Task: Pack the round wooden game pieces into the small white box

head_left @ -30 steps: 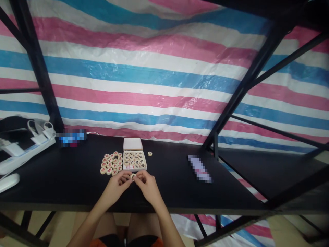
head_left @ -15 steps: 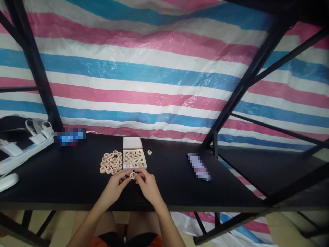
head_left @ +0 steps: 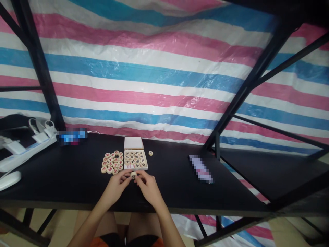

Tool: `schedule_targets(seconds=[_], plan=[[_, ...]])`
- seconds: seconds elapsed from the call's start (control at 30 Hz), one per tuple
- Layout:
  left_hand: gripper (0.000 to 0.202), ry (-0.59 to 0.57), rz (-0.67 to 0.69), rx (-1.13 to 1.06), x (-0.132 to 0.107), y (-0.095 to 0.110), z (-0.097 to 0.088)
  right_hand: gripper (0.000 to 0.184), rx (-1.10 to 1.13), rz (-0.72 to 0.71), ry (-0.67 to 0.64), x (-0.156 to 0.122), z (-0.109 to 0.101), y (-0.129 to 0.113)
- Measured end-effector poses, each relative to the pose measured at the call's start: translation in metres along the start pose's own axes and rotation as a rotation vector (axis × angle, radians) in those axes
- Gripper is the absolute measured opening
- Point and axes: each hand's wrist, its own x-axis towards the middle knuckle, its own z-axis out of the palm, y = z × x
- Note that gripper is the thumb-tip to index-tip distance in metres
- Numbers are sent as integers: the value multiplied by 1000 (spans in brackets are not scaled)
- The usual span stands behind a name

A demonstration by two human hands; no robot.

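Note:
A round Chinese chess piece [head_left: 133, 175] with a black character is pinched between the fingertips of my left hand [head_left: 118, 181] and my right hand [head_left: 146, 183]. Just beyond my fingers lies an open white box [head_left: 146, 163], its lid folded back, holding rows of black-character pieces. The box's near left corner shows pale pinkish bottom. Left of it, several red-character pieces [head_left: 110, 164] lie grouped on the black table [head_left: 169, 185]. One loose black-character piece [head_left: 150, 153] sits to the right of the box.
A phone-like blurred object [head_left: 200, 169] lies at the right. On the left are a white power strip [head_left: 28, 151] with plugs, a white mouse-like object [head_left: 10, 180] and a blurred blue item [head_left: 73, 136]. Black frame posts [head_left: 231, 103] and striped sheeting [head_left: 144, 75] stand behind.
Both hands stay on the piece in nearly the same place. The piece has tilted slightly between the fingers, and the whole view has shifted a little.

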Motion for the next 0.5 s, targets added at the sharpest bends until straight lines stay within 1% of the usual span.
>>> schedule_targets(seconds=[0.1, 0.27, 0.37, 0.5], plan=[[29, 25, 0, -12, 0, -2, 0, 20, 6, -34, -4, 0, 0, 0], [26, 0, 14, -70, -2, 3, -2, 17, 50, -85, 16, 0, 0, 0], [26, 1, 7, -91, -2, 5, -2, 17, 41, -87, 14, 0, -1, 0], [27, 6, 2, -112, 0, 2, -2, 22, 40, -77, 1, -1, -1, -1]])
